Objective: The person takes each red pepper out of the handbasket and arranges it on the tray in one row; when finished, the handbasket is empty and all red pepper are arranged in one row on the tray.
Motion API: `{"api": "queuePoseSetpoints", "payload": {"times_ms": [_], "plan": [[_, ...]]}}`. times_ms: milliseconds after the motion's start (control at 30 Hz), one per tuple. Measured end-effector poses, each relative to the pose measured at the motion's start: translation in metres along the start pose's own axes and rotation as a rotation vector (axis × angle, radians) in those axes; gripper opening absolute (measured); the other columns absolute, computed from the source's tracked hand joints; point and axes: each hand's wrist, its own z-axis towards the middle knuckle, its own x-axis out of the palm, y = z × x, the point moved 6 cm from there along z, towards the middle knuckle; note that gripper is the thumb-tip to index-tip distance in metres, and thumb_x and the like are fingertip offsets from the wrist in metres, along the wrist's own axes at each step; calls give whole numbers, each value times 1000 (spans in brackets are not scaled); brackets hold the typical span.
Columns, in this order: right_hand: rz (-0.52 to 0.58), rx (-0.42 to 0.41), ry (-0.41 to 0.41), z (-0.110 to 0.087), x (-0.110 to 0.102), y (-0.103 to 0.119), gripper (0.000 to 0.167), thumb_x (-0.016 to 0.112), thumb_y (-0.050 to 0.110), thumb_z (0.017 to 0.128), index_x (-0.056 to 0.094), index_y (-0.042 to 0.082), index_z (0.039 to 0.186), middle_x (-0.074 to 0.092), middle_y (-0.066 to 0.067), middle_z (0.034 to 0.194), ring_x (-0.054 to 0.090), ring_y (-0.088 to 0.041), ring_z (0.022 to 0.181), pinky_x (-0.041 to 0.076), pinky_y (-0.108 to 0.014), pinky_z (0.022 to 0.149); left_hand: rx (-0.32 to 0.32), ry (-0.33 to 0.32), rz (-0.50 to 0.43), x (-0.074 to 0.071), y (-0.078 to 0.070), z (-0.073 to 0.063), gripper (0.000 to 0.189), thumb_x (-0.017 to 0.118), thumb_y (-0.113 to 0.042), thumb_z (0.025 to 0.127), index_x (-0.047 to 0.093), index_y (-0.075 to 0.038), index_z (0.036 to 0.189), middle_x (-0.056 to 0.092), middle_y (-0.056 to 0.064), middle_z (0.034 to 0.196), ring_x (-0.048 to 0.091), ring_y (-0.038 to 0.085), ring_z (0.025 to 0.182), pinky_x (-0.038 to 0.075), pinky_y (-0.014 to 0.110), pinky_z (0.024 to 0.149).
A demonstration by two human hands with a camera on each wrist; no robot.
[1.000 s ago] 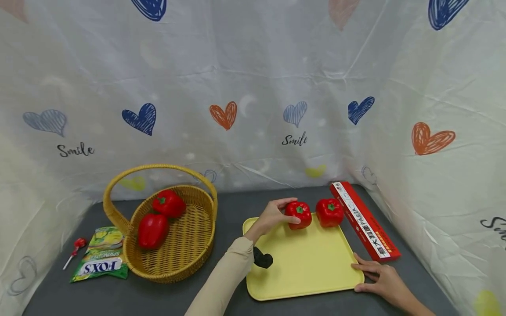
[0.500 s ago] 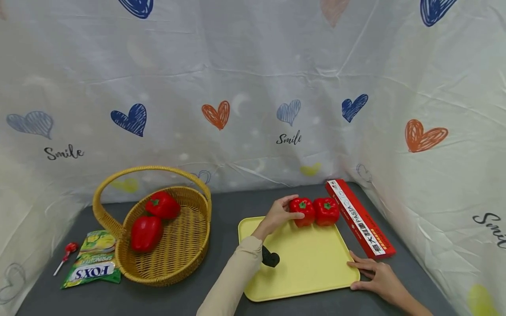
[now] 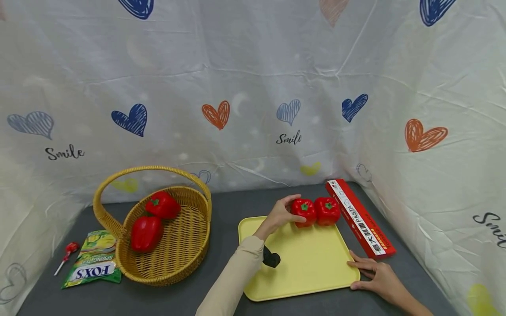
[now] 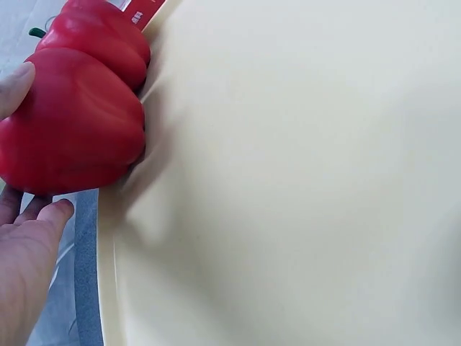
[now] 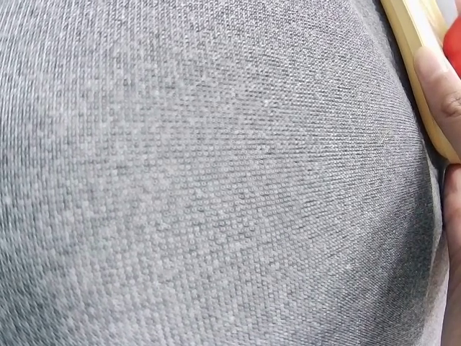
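The left hand holds the left pepper, fingers parted to its width — right pepper touching beyond; right hand grips yellow tray.

A lollipop lies beside a green FOX'S packet, a red PASTA box well apart

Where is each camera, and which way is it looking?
Head: on the person's head, facing forward and down at the yellow tray; left hand, a sleeve and right hand show.
Left wrist: on that wrist, facing the tray and two red peppers; left fingers show.
Right wrist: on that wrist, facing mostly a grey surface; right fingers show.
Head and left wrist share those two peppers.
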Motion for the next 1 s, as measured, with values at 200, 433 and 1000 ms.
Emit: {"api": "queuePoseSetpoints", "payload": {"times_ms": [200, 433, 1000], "plan": [[25, 12, 21, 2, 2, 2, 54, 87, 29, 61, 74, 13, 111, 55, 7, 128, 47, 16, 107, 48, -6, 68, 43, -12, 12, -8, -11, -9, 68, 76, 5, 77, 50, -7, 139, 48, 10, 142, 46, 30, 129, 41, 38, 105], [28, 71, 65, 1, 4, -2, 54, 86, 28, 63, 73, 11, 112, 50, 13, 128, 51, 14, 102, 49, -7, 68, 10, -108, -49, -27, -33, -28, 49, 74, -2, 82, 61, -7, 129, 54, 10, 137, 44, 32, 131, 44, 41, 101], [30, 201, 103, 2, 7, -2, 58, 85, 35, 62, 73, 4, 110, 51, 8, 127, 44, 21, 102, 55, -18, 69, -67, -196, -157, -147, -63, -167, 48, 64, -3, 91, 49, 8, 135, 56, 20, 131, 64, 18, 108, 48, 40, 95]]}}
